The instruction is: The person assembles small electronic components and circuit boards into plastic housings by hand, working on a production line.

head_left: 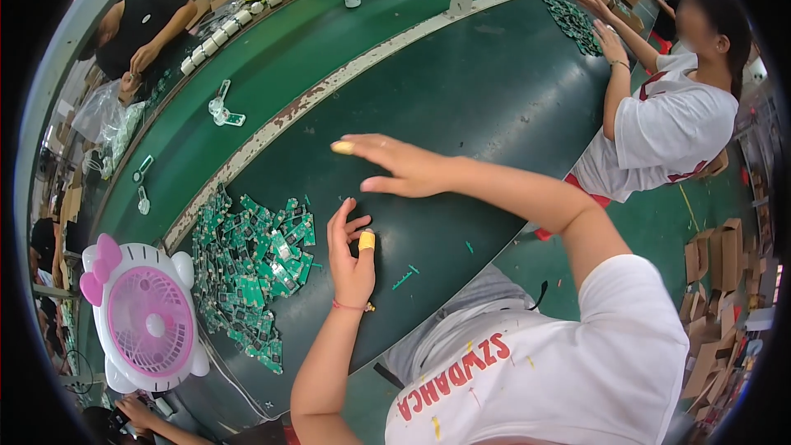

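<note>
Our dark green table top [494,99] runs through a busy workroom, shiny and a bit scratched. On its left part lies our heap of small green boards [251,268], spread out and messy. Our left hand [349,259] is just to the right of the heap, with its fingers loosely bent and nothing in it. Our right hand [404,169] hovers beyond it, fingers stretched out and empty too. Each hand wears a yellow finger cover [367,241]. Near our edge of the table lie a few thin green strips [402,279], apart from the heap. We guess they are snapped-off bits, so some work may be done. A lot looks left, since the heap is big and mixed up, but we cannot tell which boards are finished. Left of the heap stands a pink and white fan [152,325]. Past the chipped rail [309,97], white plastic parts [234,119] lie on a green belt [395,0]. Far right, another worker [676,115] reaches toward a second heap [568,25].
</note>
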Demonstrator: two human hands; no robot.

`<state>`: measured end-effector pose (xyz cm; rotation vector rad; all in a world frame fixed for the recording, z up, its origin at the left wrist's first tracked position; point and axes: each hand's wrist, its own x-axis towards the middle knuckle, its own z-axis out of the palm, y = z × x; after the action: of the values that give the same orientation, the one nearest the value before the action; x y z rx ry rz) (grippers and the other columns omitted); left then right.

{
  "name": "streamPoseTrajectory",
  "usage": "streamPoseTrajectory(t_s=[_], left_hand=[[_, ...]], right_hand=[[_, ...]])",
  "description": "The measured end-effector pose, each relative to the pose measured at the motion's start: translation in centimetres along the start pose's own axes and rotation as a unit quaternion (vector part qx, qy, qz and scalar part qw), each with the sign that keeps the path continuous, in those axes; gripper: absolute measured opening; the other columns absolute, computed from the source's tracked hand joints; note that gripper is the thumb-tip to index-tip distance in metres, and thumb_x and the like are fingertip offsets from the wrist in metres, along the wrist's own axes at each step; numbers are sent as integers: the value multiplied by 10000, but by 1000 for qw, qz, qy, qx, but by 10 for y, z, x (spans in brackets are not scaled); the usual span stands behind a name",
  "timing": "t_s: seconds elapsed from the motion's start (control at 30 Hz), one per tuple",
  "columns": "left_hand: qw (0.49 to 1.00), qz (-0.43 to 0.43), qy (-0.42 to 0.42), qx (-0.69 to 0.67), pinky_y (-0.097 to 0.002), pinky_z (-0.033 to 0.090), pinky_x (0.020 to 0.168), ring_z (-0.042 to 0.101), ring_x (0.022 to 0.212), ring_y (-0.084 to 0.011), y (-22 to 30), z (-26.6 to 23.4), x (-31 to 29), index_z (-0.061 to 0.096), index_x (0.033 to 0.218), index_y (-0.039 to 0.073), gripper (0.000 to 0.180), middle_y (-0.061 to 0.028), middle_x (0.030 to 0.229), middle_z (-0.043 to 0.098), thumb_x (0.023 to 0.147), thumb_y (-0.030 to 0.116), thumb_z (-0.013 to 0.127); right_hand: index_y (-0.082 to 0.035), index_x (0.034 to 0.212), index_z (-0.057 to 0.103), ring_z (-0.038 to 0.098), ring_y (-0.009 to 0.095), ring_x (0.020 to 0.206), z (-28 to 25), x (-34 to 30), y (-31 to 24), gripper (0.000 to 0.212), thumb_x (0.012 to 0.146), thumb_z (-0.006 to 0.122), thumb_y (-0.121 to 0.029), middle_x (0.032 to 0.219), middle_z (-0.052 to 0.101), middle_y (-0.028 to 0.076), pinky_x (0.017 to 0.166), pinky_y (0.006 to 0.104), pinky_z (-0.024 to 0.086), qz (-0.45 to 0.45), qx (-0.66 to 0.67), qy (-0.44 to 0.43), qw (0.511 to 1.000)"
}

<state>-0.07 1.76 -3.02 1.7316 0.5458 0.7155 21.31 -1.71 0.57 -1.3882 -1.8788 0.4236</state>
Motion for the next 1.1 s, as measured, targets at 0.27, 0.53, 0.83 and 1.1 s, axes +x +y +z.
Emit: streamPoseTrajectory(t_s=[0.27,0.53,0.83,1.1], left_hand=[[1000,5,-7,-4,-290,442,869,569,1052,-199,-3,-1,-2,359,1366,50,547,-129,1323,424,841,-33,490],[1000,-10,-18,-2,-276,428,887,554,1077,-189,-1,-1,-2,333,1384,43,556,-123,1347,419,850,-23,475],[1000,-4,-7,-14,-290,445,860,570,1041,-201,0,0,-3,385,1346,47,542,-130,1302,425,826,-60,494],[1000,-26,-5,-7,-283,438,856,568,1042,-197,5,-1,0,386,1344,47,568,-121,1309,425,796,-87,455]], right_hand=[[-50,1312,430,487,298,1156,44,9,21,475,892,569,-225,1232,525,151,980,389,386,35,26,22,999],[-52,1277,462,513,274,1121,41,10,22,418,901,558,-208,1175,575,95,963,380,395,37,42,22,998],[-62,1264,490,503,254,1145,34,7,25,397,895,572,-184,1223,549,98,969,369,398,52,103,31,993],[-10,1173,545,520,357,1114,-168,-53,183,426,875,581,-312,1175,560,214,943,400,420,230,-259,308,886]])
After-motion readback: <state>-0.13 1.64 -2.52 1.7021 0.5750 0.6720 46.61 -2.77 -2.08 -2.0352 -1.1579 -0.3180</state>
